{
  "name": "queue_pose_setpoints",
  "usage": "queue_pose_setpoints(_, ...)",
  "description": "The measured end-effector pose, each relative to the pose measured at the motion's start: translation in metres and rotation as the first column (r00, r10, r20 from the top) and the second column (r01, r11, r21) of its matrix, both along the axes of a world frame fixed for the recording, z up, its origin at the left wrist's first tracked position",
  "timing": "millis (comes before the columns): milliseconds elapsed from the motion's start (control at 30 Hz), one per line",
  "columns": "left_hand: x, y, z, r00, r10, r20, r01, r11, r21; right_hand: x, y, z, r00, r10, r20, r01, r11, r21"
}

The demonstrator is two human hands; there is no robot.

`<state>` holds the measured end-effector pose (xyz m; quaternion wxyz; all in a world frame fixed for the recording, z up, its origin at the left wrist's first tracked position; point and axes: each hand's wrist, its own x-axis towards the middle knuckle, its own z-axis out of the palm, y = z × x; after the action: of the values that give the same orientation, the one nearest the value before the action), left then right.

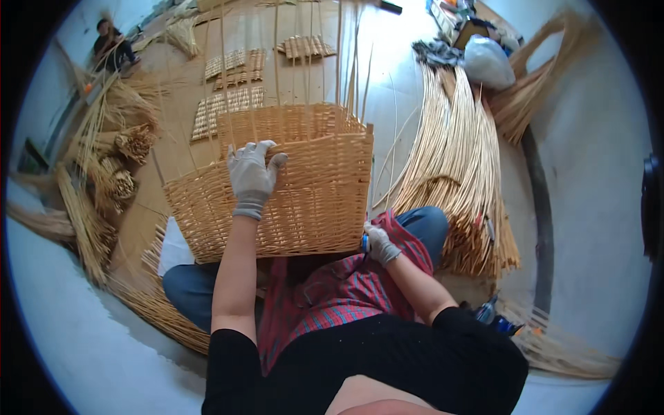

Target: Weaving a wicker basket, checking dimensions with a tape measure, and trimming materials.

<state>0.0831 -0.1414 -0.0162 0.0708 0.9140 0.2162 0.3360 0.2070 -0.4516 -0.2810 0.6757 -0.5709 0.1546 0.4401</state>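
A half-woven wicker basket [311,200] stands in front of me across my lap, with tall uncut stakes rising from its walls. My left hand [252,176], in a pale work glove, is closed over the upper edge of the near wall, the thumb apart to the right. At the basket's lower right corner my right hand [380,245], also gloved, is closed around a small blue-handled tool [365,243]. Most of this tool is hidden by the hand and the basket, so its kind does not show. A red checked apron [346,283] covers my lap.
Long willow rods [449,152] lie in a broad bundle to the right. More rod bundles [104,166] are heaped at the left. Several woven panels [228,107] lie on the floor beyond the basket. A person [114,45] sits at the far left; a plastic bag [487,61] stands far right.
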Motion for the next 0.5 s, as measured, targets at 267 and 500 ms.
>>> queue_pose_setpoints(267,0.018,0.019,-0.001,0.997,0.039,-0.072,-0.050,0.988,-0.145,-0.012,-0.013,0.028,0.977,0.003,0.214,0.018,0.995,-0.095)
queue_pose_setpoints(500,0.016,-0.008,0.013,0.980,0.113,-0.161,-0.166,0.915,-0.367,-0.036,-0.055,0.129,0.837,-0.375,0.400,0.240,0.907,0.347)
